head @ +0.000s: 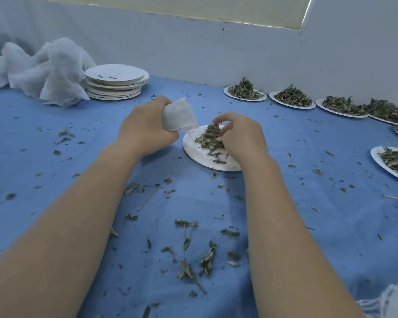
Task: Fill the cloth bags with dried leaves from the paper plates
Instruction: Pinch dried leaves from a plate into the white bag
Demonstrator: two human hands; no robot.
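Note:
My left hand [145, 127] grips a small white cloth bag [179, 115], its mouth tilted down toward a white paper plate [193, 150] in the middle of the blue sheet. A pile of dried green leaves [210, 141] lies on that plate. My right hand [241, 136] rests on the plate's right side, fingers curled round a clump of the leaves at the top of the pile. Part of the plate is hidden under my right hand.
A stack of used paper plates [116, 82] stands at the back left beside crumpled white cloth [48, 70]. Several plates heaped with leaves [245, 90] line the back right and right edge [391, 161]. Loose leaf bits litter the blue sheet [193, 260]. More white cloth [391, 301] lies bottom right.

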